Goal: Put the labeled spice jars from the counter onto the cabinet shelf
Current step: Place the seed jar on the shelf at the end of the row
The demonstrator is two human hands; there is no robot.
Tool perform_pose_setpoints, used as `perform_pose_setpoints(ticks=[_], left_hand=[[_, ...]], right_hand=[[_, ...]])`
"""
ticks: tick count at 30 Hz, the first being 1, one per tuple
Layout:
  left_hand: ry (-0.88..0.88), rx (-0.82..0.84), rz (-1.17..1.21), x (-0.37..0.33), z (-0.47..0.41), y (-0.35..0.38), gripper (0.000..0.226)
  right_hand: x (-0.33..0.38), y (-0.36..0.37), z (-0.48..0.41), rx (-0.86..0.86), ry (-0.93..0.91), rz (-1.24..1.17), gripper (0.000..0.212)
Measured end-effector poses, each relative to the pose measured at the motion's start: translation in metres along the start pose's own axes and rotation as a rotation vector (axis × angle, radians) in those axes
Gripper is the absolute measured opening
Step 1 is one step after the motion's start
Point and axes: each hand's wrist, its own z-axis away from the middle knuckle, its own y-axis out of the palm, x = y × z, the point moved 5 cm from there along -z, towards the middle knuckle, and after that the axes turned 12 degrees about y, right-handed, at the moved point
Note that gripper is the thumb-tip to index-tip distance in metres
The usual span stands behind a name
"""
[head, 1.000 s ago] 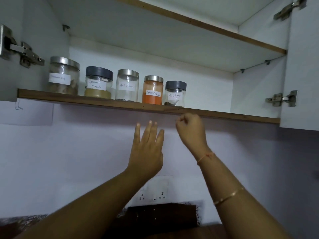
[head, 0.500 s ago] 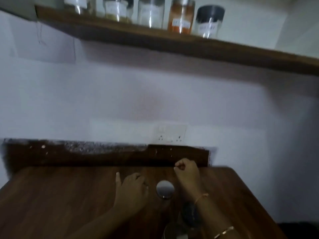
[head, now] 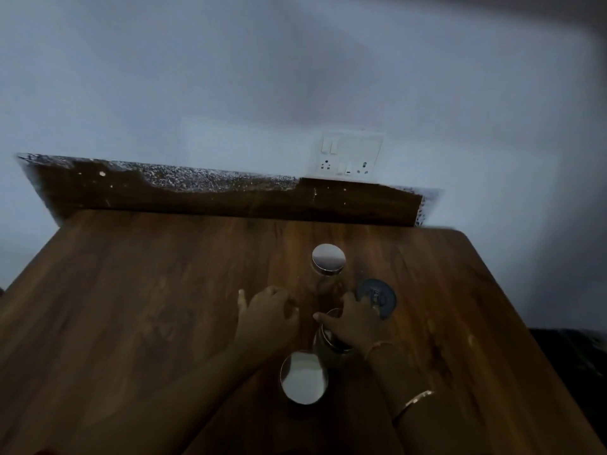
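- The counter (head: 138,290) lies broad and bare to the left of the silver-lidded jar (head: 328,259); its right edge falls off well to that jar's right, and a dark backsplash (head: 197,198) closes it off behind.
- Four jars cluster near the silver-lidded jar: a blue-lidded jar (head: 377,295) just to its right and nearer, a dark jar (head: 331,348) nearer still, and a mirror-lidded jar (head: 303,377) nearest the viewer.
- The right hand (head: 356,318) wraps over the dark jar's top, its grip closed on it; its fingertips lie close to the blue-lidded jar.
- The left hand (head: 267,311) sits left of the dark jar, fingers curled loosely, holding nothing.
- A wall socket (head: 349,156) is behind the silver-lidded jar.
- Half a second ago the shelf with its five jars showed above; it has now left view, and both hands have dropped nearer.
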Motion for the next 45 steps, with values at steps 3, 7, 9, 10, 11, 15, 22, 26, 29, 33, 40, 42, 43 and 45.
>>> perform_pose_setpoints(ticks=[3,7,9,10,11,15,22,26,29,33,40,42,43,45], left_hand=[[-0.006,0.012,0.034,0.001,0.002,0.006,0.017],[0.056,-0.052,0.147,0.001,0.002,0.009,0.015],[0.066,-0.067,0.193,0.0,0.003,0.009,0.013],[0.057,-0.066,0.21,0.0,0.001,0.009,0.013],[0.042,-0.067,0.225,0.001,-0.001,0.007,0.013],[-0.04,-0.12,0.379,0.002,-0.014,-0.01,0.01],[-0.063,-0.088,0.874,-0.011,-0.032,-0.051,0.038],[-0.085,-0.075,1.22,-0.026,-0.039,-0.076,0.05],[-0.016,-0.008,1.343,-0.04,-0.04,-0.095,0.067],[0.13,0.123,1.437,-0.067,-0.036,-0.118,0.094],[0.29,-0.073,1.238,-0.098,-0.039,-0.158,0.046],[0.307,-0.184,1.116,-0.104,-0.04,-0.17,0.058],[0.312,-0.234,1.067,-0.109,-0.039,-0.174,0.065],[0.325,-0.347,1.003,-0.117,-0.036,-0.184,0.067]], right_hand=[[-0.005,0.018,0.001,0.009,0.007,0.042,0.093],[-0.012,0.029,0.002,-0.025,-0.026,-0.094,0.086],[-0.013,0.024,0.0,-0.01,-0.035,-0.157,0.085],[-0.012,0.019,0.0,-0.002,-0.047,-0.193,0.082],[-0.011,0.012,0.0,-0.002,-0.07,-0.236,0.078],[0.004,-0.029,0.008,-0.023,-0.231,-0.452,0.061],[0.03,-0.122,0.033,-0.067,-0.473,-0.788,0.063],[0.043,-0.162,0.051,-0.077,-0.621,-1.106,0.047],[0.052,-0.183,0.064,-0.047,-0.718,-1.373,0.036],[0.069,-0.206,0.076,0.066,-0.834,-1.533,0.032],[0.095,-0.246,0.09,0.211,-0.962,-1.712,0.034],[0.1,-0.255,0.095,0.221,-0.977,-1.753,0.039],[0.103,-0.258,0.097,0.208,-0.977,-1.76,0.042],[0.108,-0.262,0.102,0.208,-0.95,-1.777,0.05]])
